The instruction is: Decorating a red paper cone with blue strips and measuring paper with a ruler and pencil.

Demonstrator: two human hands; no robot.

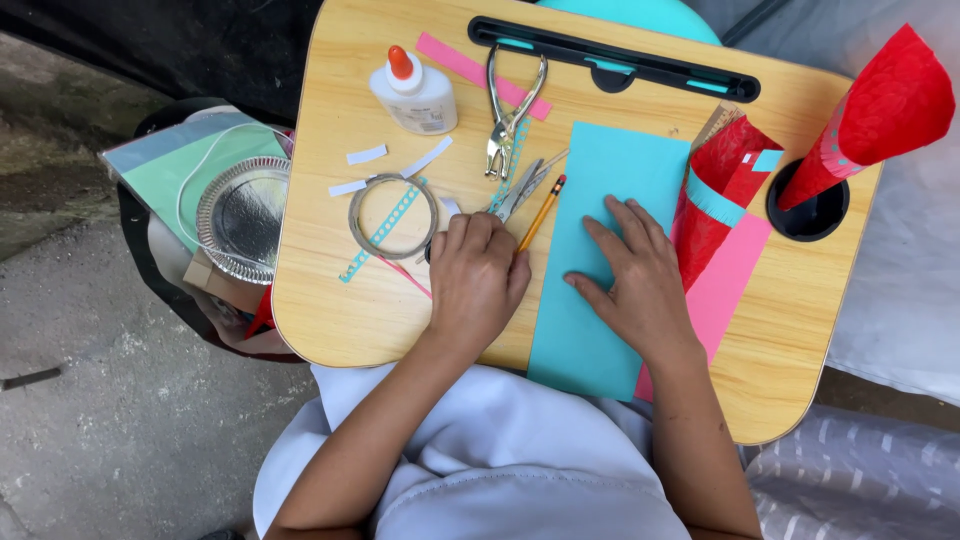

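The right hand (635,275) lies flat, fingers spread, on the blue sheet (600,250). At its nine o'clock the left hand (475,280) curls over scissors (515,190); grip unclear.

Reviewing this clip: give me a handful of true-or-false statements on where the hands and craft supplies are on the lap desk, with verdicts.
1. The right hand lies flat on the turquoise paper sheet. True.
2. The left hand holds the glue bottle. False: the bottle stands apart near the desk's far edge; the hand rests by the pencil.
3. A red paper cone stands in the round cup hole of the lap desk. True.
4. The metal hole punch lies on the floor. False: it lies on the desk, beside the glue bottle.
5. A foil dish sits off the desk's edge, to its left in the head view. True.
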